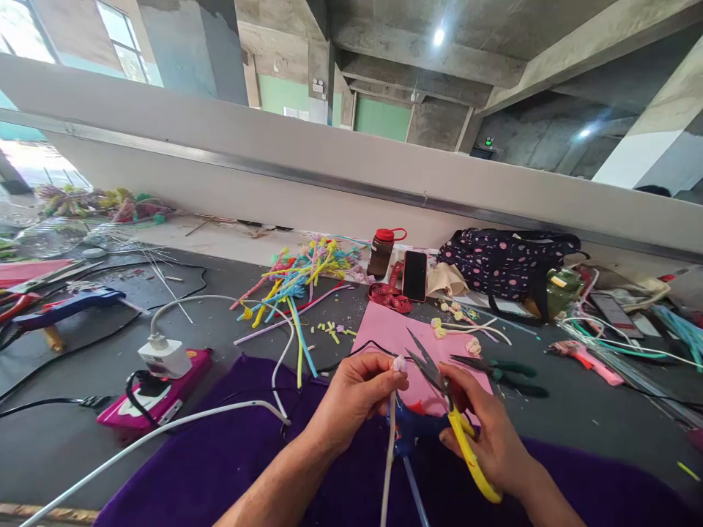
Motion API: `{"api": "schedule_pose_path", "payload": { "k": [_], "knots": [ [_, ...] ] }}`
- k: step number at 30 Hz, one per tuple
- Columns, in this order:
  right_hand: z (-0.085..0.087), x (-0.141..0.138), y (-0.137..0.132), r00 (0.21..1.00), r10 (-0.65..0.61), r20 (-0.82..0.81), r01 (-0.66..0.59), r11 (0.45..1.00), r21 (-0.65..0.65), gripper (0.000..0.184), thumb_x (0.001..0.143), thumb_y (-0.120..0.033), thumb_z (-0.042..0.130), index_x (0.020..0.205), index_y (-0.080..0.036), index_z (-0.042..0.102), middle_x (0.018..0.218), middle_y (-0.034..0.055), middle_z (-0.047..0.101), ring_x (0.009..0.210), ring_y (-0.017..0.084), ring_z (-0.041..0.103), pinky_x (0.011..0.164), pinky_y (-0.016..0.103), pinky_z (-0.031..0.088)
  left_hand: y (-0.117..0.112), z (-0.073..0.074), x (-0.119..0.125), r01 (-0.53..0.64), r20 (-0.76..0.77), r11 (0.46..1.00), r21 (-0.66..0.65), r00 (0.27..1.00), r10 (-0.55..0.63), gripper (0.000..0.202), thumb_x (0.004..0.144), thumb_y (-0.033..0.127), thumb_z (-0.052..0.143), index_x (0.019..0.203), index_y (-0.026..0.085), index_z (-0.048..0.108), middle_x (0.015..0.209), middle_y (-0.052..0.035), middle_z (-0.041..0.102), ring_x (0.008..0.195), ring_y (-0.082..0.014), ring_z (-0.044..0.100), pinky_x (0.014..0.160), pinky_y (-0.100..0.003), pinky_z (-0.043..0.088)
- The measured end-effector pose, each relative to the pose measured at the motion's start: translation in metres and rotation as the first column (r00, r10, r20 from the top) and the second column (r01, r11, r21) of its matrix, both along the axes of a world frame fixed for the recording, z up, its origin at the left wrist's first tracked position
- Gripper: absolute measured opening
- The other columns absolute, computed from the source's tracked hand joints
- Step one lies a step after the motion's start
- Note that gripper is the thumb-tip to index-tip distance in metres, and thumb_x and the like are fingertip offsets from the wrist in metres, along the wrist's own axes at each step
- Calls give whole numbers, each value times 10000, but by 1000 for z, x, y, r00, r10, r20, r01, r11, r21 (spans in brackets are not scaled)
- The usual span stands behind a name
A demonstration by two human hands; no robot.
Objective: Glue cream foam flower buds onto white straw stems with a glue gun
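My left hand (356, 395) pinches a small pale-pink flower-like piece (399, 363) between thumb and fingertips. A thin whitish stem (389, 461) hangs below it; whether the two are joined is hidden. My right hand (488, 424) is closed around yellow-handled scissors (466, 454), their blades parted and pointing up and left beside the piece. Behind my hands lies a blue glue gun (406, 428), partly covered, with a clear stick (416, 492) below it. A pink sheet (378, 326) is under the scissor tips. Green-handled pliers (508, 369) lie to the right.
A bundle of colourful fuzzy stems (307, 271) lies ahead, near cut bits (332, 331). Further back are a red-capped bottle (381, 255), a phone (414, 277) and a patterned bag (499, 263). A magenta power strip (187, 377) with cables sits left, purple cloth (231, 432) in front.
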State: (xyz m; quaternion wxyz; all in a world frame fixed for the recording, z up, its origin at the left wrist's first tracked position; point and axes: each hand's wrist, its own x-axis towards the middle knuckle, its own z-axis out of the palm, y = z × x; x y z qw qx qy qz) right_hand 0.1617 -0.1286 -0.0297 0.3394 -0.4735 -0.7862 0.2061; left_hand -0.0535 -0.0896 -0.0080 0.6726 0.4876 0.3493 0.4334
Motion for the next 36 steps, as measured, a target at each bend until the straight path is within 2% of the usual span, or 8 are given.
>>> {"api": "schedule_pose_path", "payload": {
  "k": [2,6,13,28,36],
  "knots": [
    [-2,-1,1,999,3,43,-4,999,34,647,705,-214,598,1293,-236,329,954,34,494,735,162,469,648,272,420,0,1,1,-4,-6,1000,3,1000,4,207,698,336,660,683,134,620,572,19,566,390,-25,404,375,-153,238],
    [-6,-4,2,996,21,90,-29,996,80,664,705,-226,621,1302,-227,329,974,47,493,795,185,484,705,307,424,-2,4,3,-16,-15,1000,9,1000,16,199,684,325,667,643,137,616,439,57,465,364,-26,361,376,-152,235],
    [-12,-4,3,996,24,83,-31,995,94,647,743,-292,620,1312,-217,322,961,49,492,800,184,488,700,309,427,-4,6,4,-33,-21,999,37,999,34,185,698,318,652,654,141,621,424,68,443,362,-20,337,385,-147,249],
    [-19,-6,2,997,14,72,-20,997,76,618,765,-358,608,1301,-238,323,924,36,507,675,154,478,576,269,412,-1,-3,2,23,-12,1000,11,1000,-23,230,697,351,656,668,129,606,466,48,473,375,-25,382,363,-141,222],
    [-18,-9,2,997,17,71,-23,995,92,593,778,-378,588,1291,-219,337,895,35,517,685,158,492,579,263,423,0,-9,3,76,40,997,-33,996,-75,225,730,346,635,681,128,611,514,26,527,381,-19,406,361,-134,229]
  ]
}}
